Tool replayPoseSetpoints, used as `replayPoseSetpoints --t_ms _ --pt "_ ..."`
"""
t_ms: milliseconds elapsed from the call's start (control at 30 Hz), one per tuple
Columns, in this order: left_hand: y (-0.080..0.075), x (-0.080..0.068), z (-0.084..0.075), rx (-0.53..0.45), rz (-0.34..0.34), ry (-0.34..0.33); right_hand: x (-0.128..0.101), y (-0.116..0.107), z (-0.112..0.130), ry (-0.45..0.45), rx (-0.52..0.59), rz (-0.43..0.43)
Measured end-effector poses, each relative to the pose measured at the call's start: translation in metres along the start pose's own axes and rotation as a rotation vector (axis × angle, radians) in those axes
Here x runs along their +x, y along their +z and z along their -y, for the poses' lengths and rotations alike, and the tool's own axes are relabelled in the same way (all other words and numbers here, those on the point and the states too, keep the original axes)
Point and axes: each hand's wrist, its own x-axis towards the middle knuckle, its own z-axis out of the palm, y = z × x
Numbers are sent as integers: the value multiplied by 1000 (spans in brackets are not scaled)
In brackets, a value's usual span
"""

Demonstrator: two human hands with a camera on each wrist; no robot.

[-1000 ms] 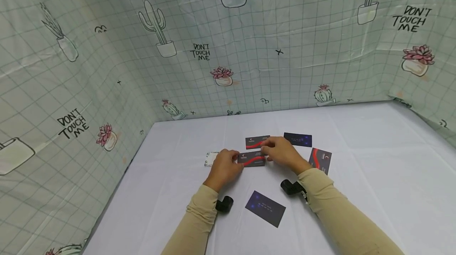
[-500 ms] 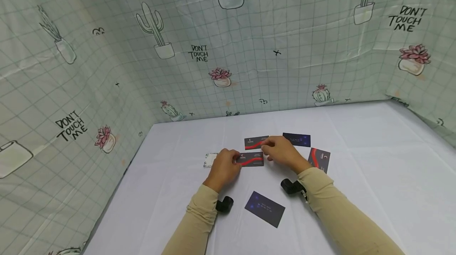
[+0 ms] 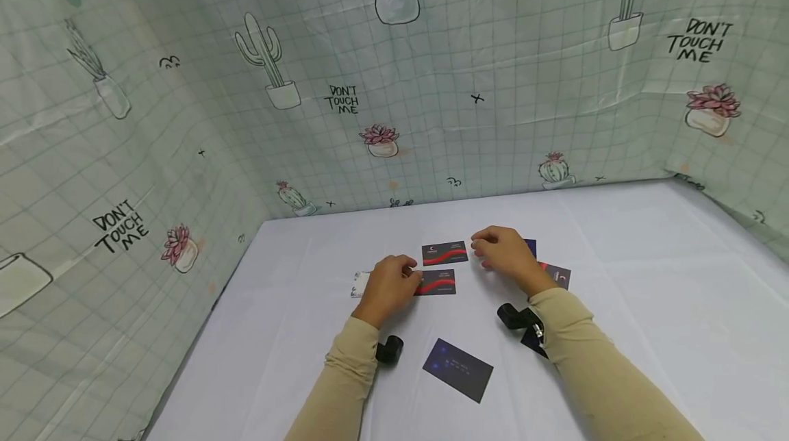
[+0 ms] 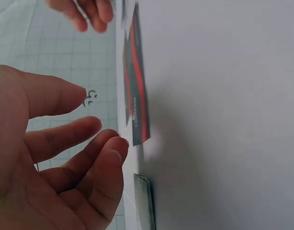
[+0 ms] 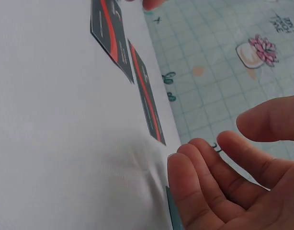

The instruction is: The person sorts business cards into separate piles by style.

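My left hand point(image 3: 388, 287) is raised beside the left end of a dark business card with a red wavy stripe point(image 3: 439, 282). In the left wrist view its fingers point(image 4: 111, 167) are loosely bent, with nothing between them and the thumb. A second red-striped card point(image 3: 445, 253) lies just behind the first, roughly parallel to it. To the right of both cards is my right hand point(image 3: 505, 256), partly covering a blue card point(image 3: 531, 247). The right wrist view shows that hand's fingers point(image 5: 183, 177) relaxed and holding nothing.
A white card with a leafy border point(image 3: 359, 285) is half hidden behind the left hand. Another red-striped card point(image 3: 557, 275) lies behind the right wrist. A dark blue card point(image 3: 459, 370) lies at an angle nearer the body, and another dark card point(image 3: 531, 342) shows beneath the right wrist camera.
My right hand has moved right, away from the red-striped cards, uncovering the far one. The left hand has let go of the near card's left end and stays close to it.
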Motion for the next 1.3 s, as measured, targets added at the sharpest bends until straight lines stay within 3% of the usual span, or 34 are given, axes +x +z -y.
replayPoseSetpoints --t_ms 267,533,900,1300 --pt "1 15 -9 -51 27 -60 0 1 -7 23 -13 26" --pt "-1 22 -12 1 43 -92 5 10 -6 -10 -96 52" --pt "6 25 -14 45 63 -68 4 12 -11 -102 -152 69" --pt "13 27 -14 -70 123 -103 -2 20 -12 -116 -199 40"
